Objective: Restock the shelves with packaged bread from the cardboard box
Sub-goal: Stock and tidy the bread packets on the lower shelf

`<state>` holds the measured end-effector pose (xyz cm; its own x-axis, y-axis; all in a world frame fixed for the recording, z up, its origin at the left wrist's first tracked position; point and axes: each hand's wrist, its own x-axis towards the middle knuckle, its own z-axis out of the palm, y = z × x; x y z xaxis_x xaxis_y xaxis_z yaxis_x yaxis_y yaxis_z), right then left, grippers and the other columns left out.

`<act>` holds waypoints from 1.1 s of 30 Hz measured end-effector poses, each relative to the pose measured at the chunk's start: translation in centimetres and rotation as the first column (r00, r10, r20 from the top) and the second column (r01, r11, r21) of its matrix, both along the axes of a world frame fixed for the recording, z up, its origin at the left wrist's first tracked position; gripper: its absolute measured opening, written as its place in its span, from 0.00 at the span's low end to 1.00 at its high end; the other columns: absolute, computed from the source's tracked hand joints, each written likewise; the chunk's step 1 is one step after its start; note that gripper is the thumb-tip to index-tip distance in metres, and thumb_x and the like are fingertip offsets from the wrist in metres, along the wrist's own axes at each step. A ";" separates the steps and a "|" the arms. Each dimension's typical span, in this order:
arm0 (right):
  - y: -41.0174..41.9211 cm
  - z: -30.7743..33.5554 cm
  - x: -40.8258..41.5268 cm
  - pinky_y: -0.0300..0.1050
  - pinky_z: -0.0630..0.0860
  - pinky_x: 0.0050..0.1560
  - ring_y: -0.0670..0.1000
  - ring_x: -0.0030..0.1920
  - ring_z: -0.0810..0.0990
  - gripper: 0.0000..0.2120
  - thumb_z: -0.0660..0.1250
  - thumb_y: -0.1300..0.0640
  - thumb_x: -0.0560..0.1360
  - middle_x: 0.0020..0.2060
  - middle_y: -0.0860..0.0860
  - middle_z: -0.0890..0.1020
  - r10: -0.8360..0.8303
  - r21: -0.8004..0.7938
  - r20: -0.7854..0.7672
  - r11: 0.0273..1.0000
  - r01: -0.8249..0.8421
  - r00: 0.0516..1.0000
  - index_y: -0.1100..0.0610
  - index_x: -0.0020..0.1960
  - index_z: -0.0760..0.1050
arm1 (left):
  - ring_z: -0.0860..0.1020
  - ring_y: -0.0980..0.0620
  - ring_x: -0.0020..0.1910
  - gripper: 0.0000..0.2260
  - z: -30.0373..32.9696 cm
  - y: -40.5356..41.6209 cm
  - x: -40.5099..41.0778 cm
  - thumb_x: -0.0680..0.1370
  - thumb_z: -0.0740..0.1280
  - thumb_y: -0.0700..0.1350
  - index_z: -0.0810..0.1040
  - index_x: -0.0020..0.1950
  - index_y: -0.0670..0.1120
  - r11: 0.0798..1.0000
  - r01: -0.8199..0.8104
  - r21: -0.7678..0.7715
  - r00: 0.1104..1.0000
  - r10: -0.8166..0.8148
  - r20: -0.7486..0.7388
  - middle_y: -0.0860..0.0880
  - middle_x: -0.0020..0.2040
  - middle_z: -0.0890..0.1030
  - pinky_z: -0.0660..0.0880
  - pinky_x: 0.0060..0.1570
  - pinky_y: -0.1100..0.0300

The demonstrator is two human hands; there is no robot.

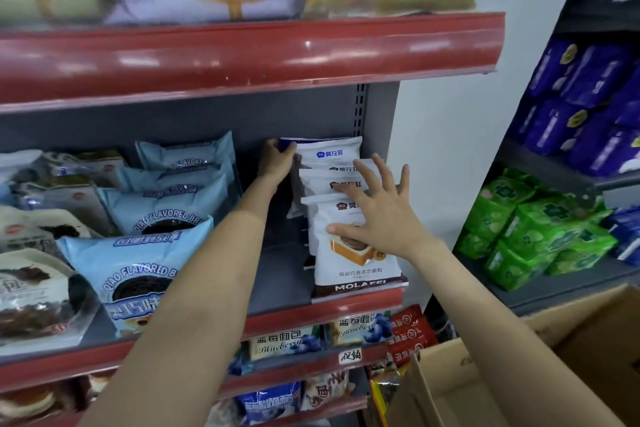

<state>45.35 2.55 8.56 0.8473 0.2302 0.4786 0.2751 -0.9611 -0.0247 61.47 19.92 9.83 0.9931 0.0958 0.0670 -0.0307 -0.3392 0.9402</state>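
You are partway through the restock: a row of white Molafei bread packs [346, 239] already stands upright, one behind the other, at the right end of the middle shelf [277, 274], its front pack resting against the red shelf lip [322, 317]. Your left hand [277, 163] reaches to the back of that row and grips the upper left corner of the rearmost pack [329, 149], fingers curled round its edge. Your right hand [377, 215] lies spread and flat on the faces of the front packs, fingers straight and apart, pressing rather than holding. The cardboard box [519, 374] sits open at your 4 o'clock, below the shelf; its inside is mostly out of sight, so you cannot tell how much bread is left to shelve. For room, a bare strip of shelf floor opens at 9 o'clock of the white row, between it and the light blue Qiao flavored bread packs [145, 263], and looks wide enough for another row. At 12 o'clock the upper shelf's red edge [242, 55] overhangs your hands, and at 3 o'clock the row sits close to the shelf's end, so I judge any sideways shift should go left.
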 end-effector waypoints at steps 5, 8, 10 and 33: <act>0.1 -0.4 0.5 0.78 0.47 0.64 0.66 0.73 0.58 0.37 0.53 0.26 0.66 0.71 0.55 0.68 -0.016 -0.034 0.062 0.999 0.018 0.998 0.47 0.65 0.74 | 0.75 0.54 0.52 0.18 0.2 0.0 -1.4 0.78 0.66 0.41 0.70 0.68 0.43 0.972 0.102 -0.210 0.995 -0.104 0.000 0.49 0.57 0.77 0.69 0.50 0.62; 0.1 -0.6 0.5 0.78 0.48 0.63 0.66 0.72 0.61 0.37 0.53 0.27 0.66 0.70 0.56 0.70 -0.017 -0.035 0.088 0.999 0.020 0.996 0.49 0.64 0.75 | 0.77 0.54 0.49 0.16 0.9 0.0 -1.9 0.73 0.69 0.43 0.77 0.60 0.44 0.958 0.112 -0.263 0.992 -0.094 0.078 0.49 0.54 0.80 0.70 0.43 0.66; 0.2 -0.5 0.5 0.78 0.47 0.64 0.66 0.72 0.61 0.37 0.52 0.27 0.66 0.71 0.56 0.69 -0.021 -0.036 0.082 0.999 0.024 0.996 0.49 0.64 0.75 | 0.78 0.52 0.51 0.10 1.1 -0.1 -2.6 0.75 0.68 0.43 0.80 0.55 0.43 0.982 0.049 -0.181 0.982 -0.014 0.187 0.47 0.52 0.81 0.71 0.46 0.66; 3.6 3.4 3.7 0.53 0.65 0.67 0.61 0.65 0.69 0.21 0.64 0.57 0.76 0.66 0.59 0.73 0.158 0.296 0.032 0.942 -0.160 0.987 0.60 0.68 0.70 | 0.77 0.55 0.44 0.10 2.6 1.6 -10.6 0.81 0.59 0.37 0.75 0.43 0.48 0.690 -0.140 -0.710 0.863 0.437 0.254 0.47 0.47 0.79 0.74 0.55 0.54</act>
<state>49.06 6.18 11.98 0.8074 0.2083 0.5520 0.4251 -0.8542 -0.2994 50.83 21.48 12.40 0.8114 0.5383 0.2278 -0.4347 0.2952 0.8508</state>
